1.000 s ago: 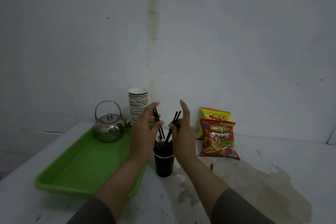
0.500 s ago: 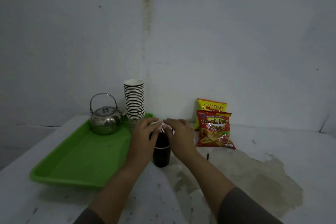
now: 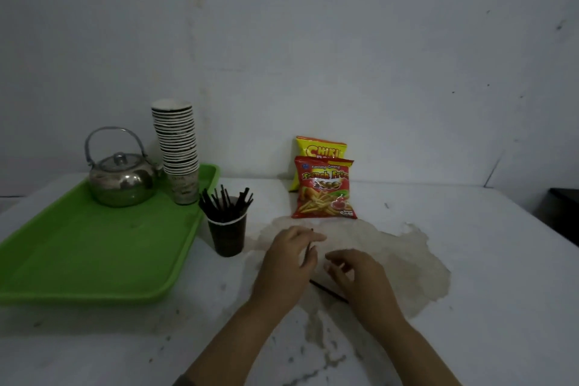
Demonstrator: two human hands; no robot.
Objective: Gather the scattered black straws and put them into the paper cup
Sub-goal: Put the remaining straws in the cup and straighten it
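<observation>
1. A dark paper cup [image 3: 227, 236] is seen standing upright on the white table [image 3: 470, 260], just beside the right edge of a green tray [image 3: 94, 254].
2. A bundle of black straws [image 3: 225, 204] is held in the cup, their tops fanned out above its rim.
3. The left hand [image 3: 286, 263] is held low over the table, to the right of the cup; a single thin straw [image 3: 308, 246] appears to be pinched between its thumb and fingers, though the dim, blurred view leaves this uncertain.
4. The right hand [image 3: 360, 276] is held just beside the left, fingers loosely curled; nothing is seen gripped in it.
5. Another loose straw [image 3: 329, 291] is seen lying on the table, between and partly beneath the two hands.
6. On the tray, a metal kettle [image 3: 120, 180] and a stack of paper cups [image 3: 178, 147] are set side by side.
7. Two snack bags [image 3: 324, 188] are propped against the wall behind a pale stain [image 3: 407, 260] on the table.
</observation>
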